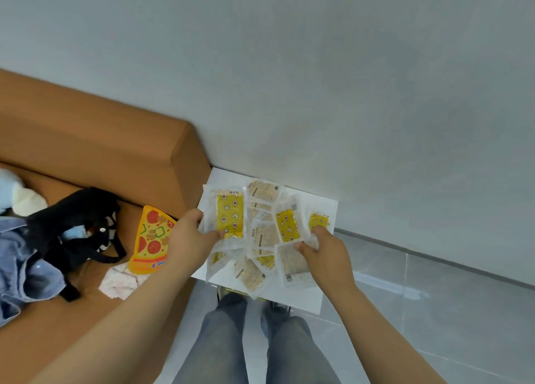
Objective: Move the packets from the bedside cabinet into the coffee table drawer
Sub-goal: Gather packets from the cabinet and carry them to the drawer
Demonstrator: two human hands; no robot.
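Nearest the camera are the person's legs in grey-blue jeans (pixel 254 343), standing on a pale tiled floor (pixel 434 311), with both bare forearms reaching forward over them. The left hand (pixel 191 236) is at the left edge of the white bedside cabinet (pixel 327 207); its grip is closed on a yellow packet (pixel 230 214), thumb under one corner and fingers over the clear wrapper edge, and that packet sits tilted above the pile. The right hand (pixel 327 250) is at the cabinet's right side, its grip pinched on the clear edges of one or two packets; exactly which ones cannot be told, since the wrappers overlap there.

The packets (pixel 262 239) lie spread and overlapping across the cabinet top: some yellow with small star and toast figures, others beige with printed labels, all in clear plastic. One beige packet (pixel 293 265) lies just beside the right hand, and another (pixel 250 273) hangs near the cabinet's front edge.

To the left is a brown bed frame (pixel 95 140), touching the cabinet's side. On it lie a pizza-slice shaped card (pixel 150 239), a pale patterned cloth (pixel 121 279) beneath its tip, a black bag (pixel 75 227) and blue denim clothing (pixel 23 262). Behind everything stands a plain grey wall (pixel 318 65).
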